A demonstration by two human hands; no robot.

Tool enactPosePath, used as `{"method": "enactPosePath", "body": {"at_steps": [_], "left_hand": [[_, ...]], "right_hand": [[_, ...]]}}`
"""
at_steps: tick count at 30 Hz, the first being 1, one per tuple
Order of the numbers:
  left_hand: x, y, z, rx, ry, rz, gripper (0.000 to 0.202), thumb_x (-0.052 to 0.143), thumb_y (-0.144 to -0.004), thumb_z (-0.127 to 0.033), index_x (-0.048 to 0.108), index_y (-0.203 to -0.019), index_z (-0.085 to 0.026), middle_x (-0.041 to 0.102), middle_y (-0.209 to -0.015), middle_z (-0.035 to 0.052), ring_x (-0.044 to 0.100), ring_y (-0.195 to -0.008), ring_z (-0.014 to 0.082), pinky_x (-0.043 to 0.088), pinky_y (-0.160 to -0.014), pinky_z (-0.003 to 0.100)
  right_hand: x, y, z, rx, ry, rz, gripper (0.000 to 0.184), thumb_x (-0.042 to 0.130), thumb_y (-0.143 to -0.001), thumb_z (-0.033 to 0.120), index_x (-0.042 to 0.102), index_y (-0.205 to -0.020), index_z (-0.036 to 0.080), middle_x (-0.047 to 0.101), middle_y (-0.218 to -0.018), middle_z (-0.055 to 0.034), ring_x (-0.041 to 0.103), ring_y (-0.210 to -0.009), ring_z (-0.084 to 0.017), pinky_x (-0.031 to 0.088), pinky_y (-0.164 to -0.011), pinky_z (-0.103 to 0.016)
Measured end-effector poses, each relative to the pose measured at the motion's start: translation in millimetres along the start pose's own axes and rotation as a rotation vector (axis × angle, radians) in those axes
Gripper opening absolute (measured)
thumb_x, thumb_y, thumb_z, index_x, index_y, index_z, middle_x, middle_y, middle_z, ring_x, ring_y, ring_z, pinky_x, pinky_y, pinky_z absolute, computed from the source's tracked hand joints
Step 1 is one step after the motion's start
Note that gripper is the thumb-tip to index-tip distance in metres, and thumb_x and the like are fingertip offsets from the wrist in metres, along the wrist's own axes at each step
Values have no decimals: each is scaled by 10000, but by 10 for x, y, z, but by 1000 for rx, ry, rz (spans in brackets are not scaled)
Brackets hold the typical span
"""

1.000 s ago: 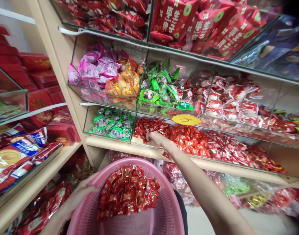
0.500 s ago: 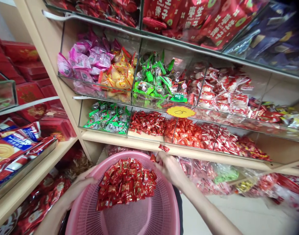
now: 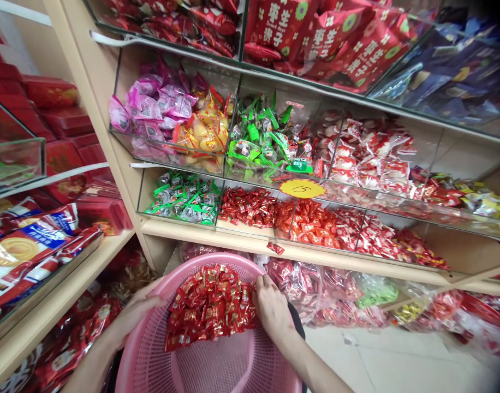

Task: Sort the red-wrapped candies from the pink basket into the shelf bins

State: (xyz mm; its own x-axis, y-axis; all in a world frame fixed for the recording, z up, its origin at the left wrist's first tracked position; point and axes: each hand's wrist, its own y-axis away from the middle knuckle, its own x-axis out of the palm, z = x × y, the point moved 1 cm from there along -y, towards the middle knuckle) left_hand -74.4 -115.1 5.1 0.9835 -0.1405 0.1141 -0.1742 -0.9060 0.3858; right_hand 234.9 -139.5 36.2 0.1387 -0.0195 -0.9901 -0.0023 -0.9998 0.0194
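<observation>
I hold a pink mesh basket [image 3: 233, 368] low in front of me. A heap of small red-wrapped candies [image 3: 211, 305] lies in its far half. My left hand [image 3: 137, 311] grips the basket's left rim, fingers curled over the edge. My right hand [image 3: 270, 308] rests inside the basket at the right side of the heap, fingers bent into the candies. Whether it holds any, I cannot make out. One red candy [image 3: 275, 248] lies loose on the wooden shelf edge above the basket.
Glass-fronted bins fill the shelves: green candies [image 3: 184, 199], red candies [image 3: 248, 206], pink packets [image 3: 152, 106], a yellow price tag [image 3: 302, 189]. Red gift boxes [image 3: 61, 117] and biscuit packs [image 3: 29, 245] stand left. Bagged sweets [image 3: 315, 289] fill the bottom shelf. Tiled floor at lower right.
My right hand left the red candy bin on the shelf, came down and back, and now sits in the basket's candy heap. One candy lies on the shelf edge.
</observation>
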Motion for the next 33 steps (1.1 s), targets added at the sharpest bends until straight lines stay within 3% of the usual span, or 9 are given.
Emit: {"method": "enactPosePath", "body": {"at_steps": [5,10,15,19,22,24,27,33], "left_hand": [[-11,-4,-6,12,-50,-55,690,674,-668,-234,508,-1332,-149,649,-1173,47,574,-1135,240,434,-973,268],[-18,-23,-11,54,-32,-40,626,703,-652,-232,584,-1263,-177,600,-1244,43,547,-1172,264,449,-973,298],[-6,-16,-3,50,-22,-59,604,717,-646,-234,606,-1239,-199,515,-1334,32,402,-1296,297,469,-962,324],[-29,-28,33,20,-16,-57,650,702,-667,-263,551,-1297,-203,553,-1305,33,406,-1296,288,445,-993,337],[-80,-67,80,15,-67,-51,633,690,-686,-272,548,-1300,-212,563,-1300,28,455,-1267,263,357,-1070,340],[-111,-100,115,32,-87,-62,620,696,-677,-275,568,-1281,-220,554,-1312,22,439,-1283,253,293,-1110,337],[-128,-140,161,73,-64,-103,622,689,-657,-276,582,-1265,-197,560,-1305,37,411,-1302,266,247,-1130,367],[-102,-136,179,102,-87,-183,610,654,-643,-269,597,-1243,-176,551,-1315,44,382,-1322,264,186,-1149,382]], "right_hand": [[51,-40,5,5,32,-4,326,360,-818,-50,548,-1005,141,621,-1031,-124,679,-793,-181,459,-570,-249],[43,-43,-23,18,-44,-65,142,406,-897,108,528,-937,168,635,-940,-90,660,-706,-150,401,-512,-218],[-284,-104,-138,-26,-216,-227,157,372,-946,247,492,-861,190,615,-853,-46,606,-572,-136,299,-455,-239],[-710,-488,-367,-92,-455,-453,119,392,-928,289,461,-901,197,589,-807,-33,547,-578,-142,343,-538,-248],[-930,-981,-532,-197,-521,-520,62,414,-867,178,455,-910,194,580,-883,-49,548,-727,-156,385,-645,-251],[-990,-1303,-588,-238,-434,-464,115,417,-824,108,460,-897,186,584,-921,-59,539,-845,-166,383,-707,-246],[-984,-1635,-589,-193,-322,-368,167,393,-818,67,477,-916,174,603,-889,-59,536,-791,-157,358,-656,-239],[-879,-1822,-462,-122,-239,-299,199,361,-873,88,510,-983,161,629,-841,-86,558,-692,-164,307,-602,-266]]}}
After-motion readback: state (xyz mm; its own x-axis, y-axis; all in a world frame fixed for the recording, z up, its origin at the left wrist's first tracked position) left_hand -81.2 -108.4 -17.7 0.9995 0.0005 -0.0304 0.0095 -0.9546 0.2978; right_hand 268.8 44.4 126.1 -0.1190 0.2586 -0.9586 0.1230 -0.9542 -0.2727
